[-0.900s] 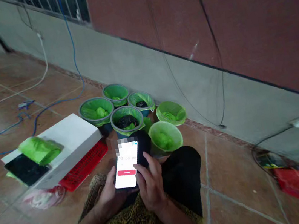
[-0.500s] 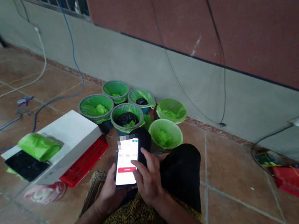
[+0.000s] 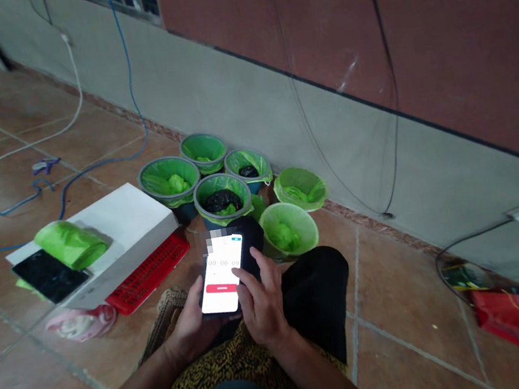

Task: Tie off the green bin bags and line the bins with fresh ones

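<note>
My left hand (image 3: 192, 325) is wrapped round the lower left side of a smartphone (image 3: 222, 277), tilted above my lap. Its lit white screen displays a row of zeros and a red button. At the phone's right edge is my right hand (image 3: 263, 300), with nothing in it. One fingertip reaches over the screen and another finger points up; whether the fingertip touches the glass I cannot tell. Beyond the phone stand several bins, among them a grey-rimmed bin (image 3: 197, 188) and a pale green bin (image 3: 315, 228), lined with green bags. Some hold black or green plastic.
To my left, a white box (image 3: 130, 209) carries a green bag roll (image 3: 69, 245) and a black flat packet (image 3: 49, 275). A red basket (image 3: 148, 276) and a pink cloth item (image 3: 82, 324) lie beside it. A blue cable (image 3: 99, 163) crosses the floor; the wall (image 3: 223, 94) rises behind.
The view has shifted slightly. My right hand has moved a little to the right and up relative to the phone. My left hand still holds it.
</note>
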`<state>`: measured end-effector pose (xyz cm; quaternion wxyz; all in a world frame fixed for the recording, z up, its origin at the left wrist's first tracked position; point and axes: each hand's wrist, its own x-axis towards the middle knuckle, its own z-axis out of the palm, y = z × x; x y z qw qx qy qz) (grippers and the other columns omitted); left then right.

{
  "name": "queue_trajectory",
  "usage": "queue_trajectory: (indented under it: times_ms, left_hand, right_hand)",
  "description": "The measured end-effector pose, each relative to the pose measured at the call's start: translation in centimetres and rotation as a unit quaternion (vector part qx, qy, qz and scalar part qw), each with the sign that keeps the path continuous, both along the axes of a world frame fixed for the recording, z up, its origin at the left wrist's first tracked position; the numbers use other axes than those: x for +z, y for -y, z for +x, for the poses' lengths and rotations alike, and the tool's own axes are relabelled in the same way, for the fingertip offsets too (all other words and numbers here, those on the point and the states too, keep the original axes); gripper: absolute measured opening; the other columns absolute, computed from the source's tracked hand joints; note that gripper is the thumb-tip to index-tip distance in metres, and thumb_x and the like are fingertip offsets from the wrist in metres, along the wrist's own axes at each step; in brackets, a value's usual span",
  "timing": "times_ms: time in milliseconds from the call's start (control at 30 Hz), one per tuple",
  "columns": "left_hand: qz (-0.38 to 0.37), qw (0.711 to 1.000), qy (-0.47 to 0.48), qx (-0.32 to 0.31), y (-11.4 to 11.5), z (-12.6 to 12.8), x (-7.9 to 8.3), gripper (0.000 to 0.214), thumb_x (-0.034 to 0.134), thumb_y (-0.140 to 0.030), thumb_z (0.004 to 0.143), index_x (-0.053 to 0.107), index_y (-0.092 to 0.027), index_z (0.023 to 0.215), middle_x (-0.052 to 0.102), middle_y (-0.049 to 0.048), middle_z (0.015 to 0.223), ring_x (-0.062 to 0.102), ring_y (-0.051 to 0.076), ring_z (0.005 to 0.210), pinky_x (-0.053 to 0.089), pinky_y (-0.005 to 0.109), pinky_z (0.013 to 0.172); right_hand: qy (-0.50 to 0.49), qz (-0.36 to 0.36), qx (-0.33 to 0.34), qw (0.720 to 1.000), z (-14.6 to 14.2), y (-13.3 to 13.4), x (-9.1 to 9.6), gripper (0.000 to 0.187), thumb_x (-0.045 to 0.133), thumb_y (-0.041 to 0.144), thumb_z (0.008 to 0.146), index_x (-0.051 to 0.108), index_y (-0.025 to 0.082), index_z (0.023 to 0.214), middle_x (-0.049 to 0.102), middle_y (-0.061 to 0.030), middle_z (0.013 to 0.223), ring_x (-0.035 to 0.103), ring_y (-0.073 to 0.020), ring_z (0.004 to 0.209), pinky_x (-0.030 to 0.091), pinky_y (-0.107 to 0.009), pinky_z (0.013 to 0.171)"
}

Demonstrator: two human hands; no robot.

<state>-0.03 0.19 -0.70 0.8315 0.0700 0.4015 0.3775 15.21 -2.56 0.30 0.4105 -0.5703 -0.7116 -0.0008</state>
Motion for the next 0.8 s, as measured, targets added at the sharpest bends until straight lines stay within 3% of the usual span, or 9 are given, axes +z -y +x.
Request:
queue_trajectory:
  times_ms: [300, 567, 800]
  left_hand:
    - [0.009, 1.000, 0.006, -0.015, -0.1, -0.1, 0.7, 0.056, 0.034, -0.047, 0.106, 0.071, -0.010, 0.125, 0.081, 0.0169, 0.106, 0.076, 0.029, 0.085, 0.061, 0.040, 0.072]
    - [-0.002, 1.000, -0.002, -0.021, -0.2, -0.2, 0.2, 0.061, 0.036, -0.050, 0.105, 0.065, -0.008, 0.138, 0.079, 0.0173, 0.113, 0.076, 0.029, 0.092, 0.062, 0.040, 0.077]
    - [-0.008, 1.000, 0.012, 0.003, -0.3, 0.2, 1.0, 0.061, 0.035, -0.045, 0.105, 0.062, -0.006, 0.144, 0.079, 0.0178, 0.116, 0.076, 0.031, 0.101, 0.060, 0.043, 0.095]
  right_hand:
    - [-0.003, 0.010, 0.014, 1.000, 0.4, 2.4, -0.2, 0.031, 0.048, 0.019, 0.099, 0.070, 0.021, 0.121, 0.045, -0.0150, 0.155, 0.049, -0.0310, 0.135, 0.045, -0.055, 0.111]
    - [0.050, 0.003, 0.038, 0.998, -0.2, 2.3, -0.5, 0.028, 0.055, 0.025, 0.099, 0.070, 0.023, 0.122, 0.041, -0.0148, 0.158, 0.048, -0.0306, 0.135, 0.042, -0.056, 0.111]
    - [0.057, -0.011, 0.071, 0.996, -0.7, 2.1, -0.2, 0.032, 0.058, 0.029, 0.098, 0.069, 0.022, 0.128, 0.043, -0.0179, 0.158, 0.046, -0.0347, 0.139, 0.036, -0.060, 0.114]
